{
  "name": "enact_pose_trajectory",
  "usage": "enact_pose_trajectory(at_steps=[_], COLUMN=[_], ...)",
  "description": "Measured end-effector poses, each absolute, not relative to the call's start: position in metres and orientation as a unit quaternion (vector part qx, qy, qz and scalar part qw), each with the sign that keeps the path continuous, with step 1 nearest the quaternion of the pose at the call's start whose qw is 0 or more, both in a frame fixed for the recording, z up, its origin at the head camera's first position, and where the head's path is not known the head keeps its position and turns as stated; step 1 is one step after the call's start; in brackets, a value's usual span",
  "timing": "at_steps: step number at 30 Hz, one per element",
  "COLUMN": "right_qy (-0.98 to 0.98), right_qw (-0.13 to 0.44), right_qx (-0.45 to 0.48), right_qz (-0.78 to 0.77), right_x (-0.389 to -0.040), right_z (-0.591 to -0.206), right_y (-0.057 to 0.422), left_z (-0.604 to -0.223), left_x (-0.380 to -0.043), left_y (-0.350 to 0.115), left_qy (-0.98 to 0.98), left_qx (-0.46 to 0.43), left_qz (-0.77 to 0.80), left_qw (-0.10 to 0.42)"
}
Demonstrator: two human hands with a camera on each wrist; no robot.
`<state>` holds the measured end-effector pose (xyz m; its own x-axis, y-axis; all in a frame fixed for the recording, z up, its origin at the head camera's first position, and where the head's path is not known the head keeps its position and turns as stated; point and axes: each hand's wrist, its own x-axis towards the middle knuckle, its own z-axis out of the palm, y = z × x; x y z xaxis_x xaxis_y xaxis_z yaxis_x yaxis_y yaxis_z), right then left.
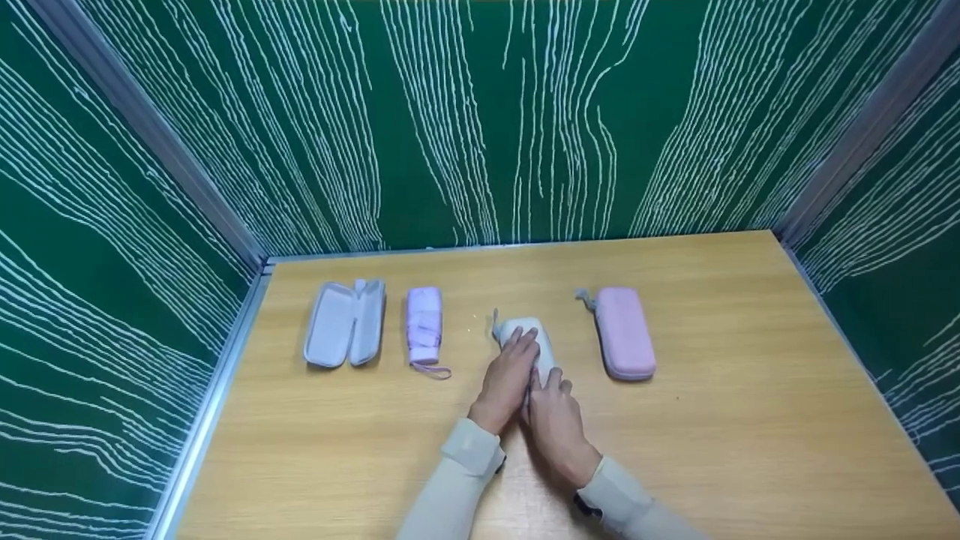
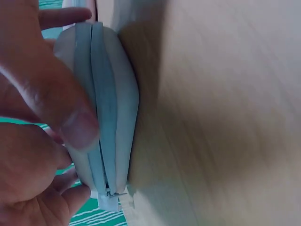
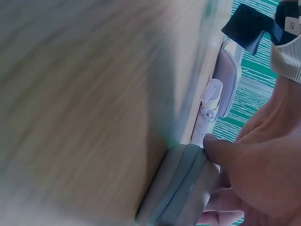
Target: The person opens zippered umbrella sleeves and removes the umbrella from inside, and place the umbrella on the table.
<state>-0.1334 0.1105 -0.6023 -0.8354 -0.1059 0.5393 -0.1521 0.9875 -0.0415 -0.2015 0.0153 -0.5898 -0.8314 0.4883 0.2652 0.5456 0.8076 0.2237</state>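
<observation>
A pale grey zip case (image 1: pixel 545 346) lies near the middle of the table. From above and the left, my left hand (image 1: pixel 510 379) grips its far part, fingers over the top. My right hand (image 1: pixel 556 420) holds the near end from the right. The left wrist view shows a thumb (image 2: pixel 80 127) against the zipped side. Along that side the zip (image 2: pixel 99 113) runs with its edges together, and a small pull tab (image 2: pixel 108 201) sits at one end. A short strap (image 1: pixel 496 321) sticks out at the far left corner. Much of the top is hidden under the hands.
To the left lie a lilac folded umbrella (image 1: pixel 424 322) with a wrist loop and an opened pale case (image 1: pixel 330 326). A pink zip case (image 1: pixel 626 330) lies to the right. Green, white-streaked walls (image 1: pixel 435 210) enclose the wooden table (image 1: pixel 750 420).
</observation>
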Motion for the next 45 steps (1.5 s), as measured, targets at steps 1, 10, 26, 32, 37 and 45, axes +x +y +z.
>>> enact_pose_trajectory(at_steps=[1, 10, 26, 32, 37, 45], right_qy=[-0.959, -0.967, -0.913, -0.906, -0.898, -0.872], right_qw=[0.273, 0.192, 0.122, 0.062, 0.055, 0.054], right_qx=[0.069, 0.089, 0.072, 0.073, 0.095, 0.082], right_qz=[0.041, 0.141, 0.383, 0.412, 0.426, 0.480], right_x=[-0.133, -0.128, -0.136, -0.134, -0.134, -0.139], right_z=[-0.602, -0.598, -0.603, -0.605, -0.607, -0.610], right_y=[0.112, 0.123, 0.156, 0.161, 0.163, 0.169], left_z=[-0.590, -0.589, -0.591, -0.588, -0.590, -0.595], left_x=[-0.201, -0.191, -0.164, -0.158, -0.155, -0.157], left_y=[0.017, 0.028, 0.044, 0.052, 0.055, 0.051], left_qy=[-0.947, -0.955, -0.967, -0.980, -0.980, -0.961], left_qx=[-0.269, -0.227, -0.156, -0.120, -0.111, -0.103], left_qz=[-0.143, -0.120, -0.158, -0.125, -0.119, -0.223], left_qw=[0.103, 0.151, 0.128, 0.101, 0.113, 0.125])
